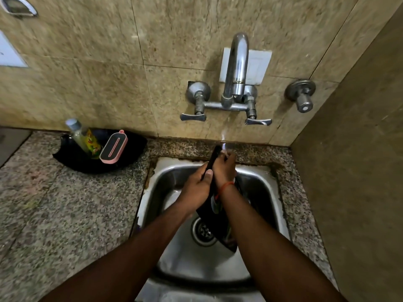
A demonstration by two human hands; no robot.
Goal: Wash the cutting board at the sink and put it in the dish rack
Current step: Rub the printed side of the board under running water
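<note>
A thin black cutting board (214, 154) stands on edge over the steel sink (270, 192), seen almost edge-on, its lower end near the drain. My left hand (196, 186) grips its left face with the thumb along the edge. Against the right face lies my right hand (224, 171), a red thread on its wrist, fingers near the top. A thin stream of water from the wall tap (236, 68) falls onto the board's top end. Most of the board is hidden between my hands and forearms.
A black tray (72, 158) on the granite counter, left of the sink, holds a clear bottle (77, 132), a green-yellow packet (92, 142) and a pink-edged scrubber (113, 147). Two tap levers (193, 116) and a separate valve (302, 94) stick out from the tiled wall. A side wall closes the right.
</note>
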